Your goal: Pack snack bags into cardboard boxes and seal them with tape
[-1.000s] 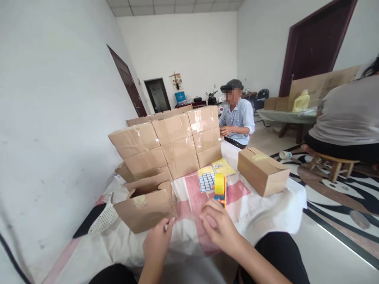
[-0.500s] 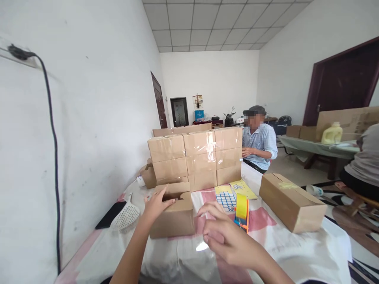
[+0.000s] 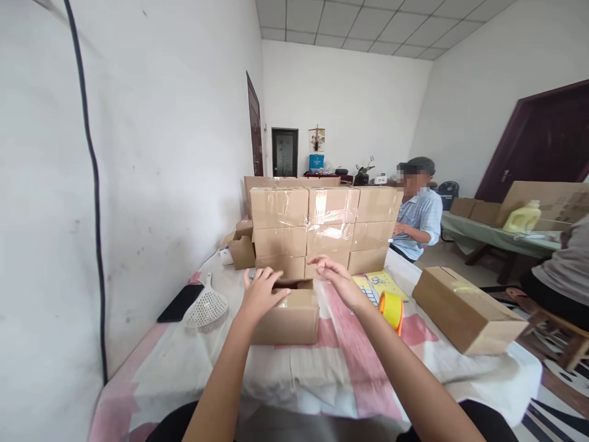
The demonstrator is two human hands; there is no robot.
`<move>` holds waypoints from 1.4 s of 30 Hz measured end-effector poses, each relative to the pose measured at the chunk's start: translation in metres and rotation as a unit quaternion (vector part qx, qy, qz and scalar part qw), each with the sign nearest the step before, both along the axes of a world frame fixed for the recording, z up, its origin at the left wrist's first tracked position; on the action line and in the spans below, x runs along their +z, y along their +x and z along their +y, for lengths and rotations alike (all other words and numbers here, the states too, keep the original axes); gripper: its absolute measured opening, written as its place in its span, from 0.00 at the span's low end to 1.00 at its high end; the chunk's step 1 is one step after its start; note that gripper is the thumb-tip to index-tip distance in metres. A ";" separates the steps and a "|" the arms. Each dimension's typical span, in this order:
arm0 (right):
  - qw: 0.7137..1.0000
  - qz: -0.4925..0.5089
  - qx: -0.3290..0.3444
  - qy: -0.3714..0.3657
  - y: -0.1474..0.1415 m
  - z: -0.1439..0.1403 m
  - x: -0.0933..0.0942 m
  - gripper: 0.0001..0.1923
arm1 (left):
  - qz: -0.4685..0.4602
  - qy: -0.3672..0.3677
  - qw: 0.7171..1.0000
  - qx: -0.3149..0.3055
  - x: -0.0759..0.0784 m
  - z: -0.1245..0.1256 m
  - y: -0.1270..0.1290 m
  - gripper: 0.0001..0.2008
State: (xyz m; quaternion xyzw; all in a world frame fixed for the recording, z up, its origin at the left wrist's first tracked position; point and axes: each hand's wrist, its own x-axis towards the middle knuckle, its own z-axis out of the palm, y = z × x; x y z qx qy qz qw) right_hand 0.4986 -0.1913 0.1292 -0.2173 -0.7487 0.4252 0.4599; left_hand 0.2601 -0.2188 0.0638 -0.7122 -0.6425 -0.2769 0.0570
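1. Fingers (image 3: 257,283) of left hand (image 3: 261,294) spread flat on small box (image 3: 286,317) top.
2. Right hand (image 3: 339,279) fingers loosely spread, above box's far edge, holding nothing.
3. Box on desk (image 3: 294,374), before stacked boxes (image 3: 322,230); tape roll (image 3: 391,309) right.

Watching feed from my end, surfaces only. Small box (image 3: 288,319) under left hand (image 3: 261,294): plain brown cardboard, matt, bit rough. Stacked boxes (image 3: 324,236) at 12 o'clock: same cardboard but wrapped in clear tape, glossy, catching light. Tape roll (image 3: 391,309) at 2 o'clock of right hand (image 3: 339,281): shiny yellow, plastic-looking orange holder. Tablecloth (image 3: 294,374): soft creased cloth, matt white and pink. Scoop (image 3: 205,309) at 9 o'clock: white perforated plastic. Phone (image 3: 180,302) beside it: smooth black, slight sheen.
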 end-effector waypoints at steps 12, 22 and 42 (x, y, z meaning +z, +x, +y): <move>0.996 -0.080 -0.011 0.041 -0.057 0.029 -0.004 0.10 | 0.030 -0.047 0.998 -0.021 -0.031 -0.048 -0.013 0.29; 0.962 -0.255 -0.068 0.064 -0.089 0.046 -0.066 0.09 | -0.008 -0.032 0.999 0.002 -0.031 -0.051 -0.015 0.31; 0.972 -0.228 -0.033 0.042 -0.086 0.027 -0.039 0.10 | -0.054 -0.046 0.997 0.014 -0.031 -0.051 -0.011 0.44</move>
